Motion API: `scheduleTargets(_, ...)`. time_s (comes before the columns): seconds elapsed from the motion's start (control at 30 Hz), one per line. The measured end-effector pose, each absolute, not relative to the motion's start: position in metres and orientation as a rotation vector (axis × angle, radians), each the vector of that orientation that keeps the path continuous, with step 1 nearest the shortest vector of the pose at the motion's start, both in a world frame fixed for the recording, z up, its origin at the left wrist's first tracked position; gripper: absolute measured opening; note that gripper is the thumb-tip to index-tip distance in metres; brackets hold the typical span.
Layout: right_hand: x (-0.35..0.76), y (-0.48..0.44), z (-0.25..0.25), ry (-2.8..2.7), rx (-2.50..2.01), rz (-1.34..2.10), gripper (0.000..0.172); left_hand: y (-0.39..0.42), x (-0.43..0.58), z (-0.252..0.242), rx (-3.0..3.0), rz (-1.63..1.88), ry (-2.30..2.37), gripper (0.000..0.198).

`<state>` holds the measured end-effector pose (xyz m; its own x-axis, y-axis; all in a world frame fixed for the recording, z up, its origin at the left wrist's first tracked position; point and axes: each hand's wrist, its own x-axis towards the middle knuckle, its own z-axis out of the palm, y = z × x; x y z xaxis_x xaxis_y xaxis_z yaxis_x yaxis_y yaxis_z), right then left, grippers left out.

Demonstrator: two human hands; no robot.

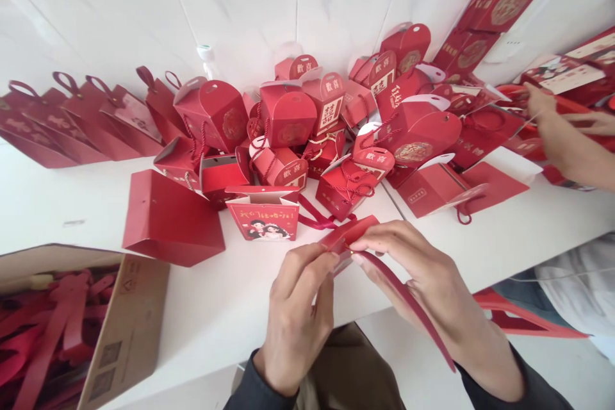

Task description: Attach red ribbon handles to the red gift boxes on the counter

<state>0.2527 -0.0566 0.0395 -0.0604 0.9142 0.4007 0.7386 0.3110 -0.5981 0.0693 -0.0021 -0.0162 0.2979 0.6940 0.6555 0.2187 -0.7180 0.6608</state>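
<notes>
Near the table's front edge, my left hand (302,314) pinches the edge of a small red paper gift box (354,228), partly hidden behind my fingers. My right hand (439,282) has thumb and fingers closed on one end of a red strap (408,305), whose free end hangs down past the wrist. A tiny gold-coloured spot shows where the strap meets the box. Just beyond my hands, a dark red ribbon (314,218) lies beside an open-topped red gift box (269,214) printed with a cartoon couple.
Several red bags with strap handles (77,122) stand in a row at left. Many red gift boxes (288,118) crowd the middle. A plain red box (173,218) stands near a carton (139,314) of red straps. A co-worker's hands (571,128) are at far right.
</notes>
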Motion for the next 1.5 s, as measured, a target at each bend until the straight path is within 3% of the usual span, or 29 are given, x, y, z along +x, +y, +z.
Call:
scheduleTargets(0.23,0.253,-0.055,0.042,-1.836,-1.497,0.333,0.027,-0.003,0.072,-0.01,2.018,1.318,0.942,0.031)
scheduleTargets(0.4,0.252,-0.053,0.045,-1.606,-1.54,0.38,0.007,-0.001,0.075,-0.001,1.89,1.281,0.96,0.022)
scheduleTargets(0.5,0.253,-0.05,0.041,-1.504,-1.538,0.493,0.003,0.001,0.081,0.0,1.759,1.247,0.971,0.016)
scheduleTargets(0.6,0.252,-0.048,0.038,-1.508,-1.524,0.592,0.003,0.002,0.087,-0.002,1.615,1.205,0.98,0.013)
scheduleTargets(0.83,0.251,-0.046,0.041,-1.629,-1.564,0.37,0.005,0.005,0.091,-0.008,1.742,1.304,0.98,0.017)
scheduleTargets(1.5,0.247,-0.042,0.04,-1.716,-1.514,0.431,0.007,0.002,0.086,-0.011,1.726,1.286,0.935,0.015)
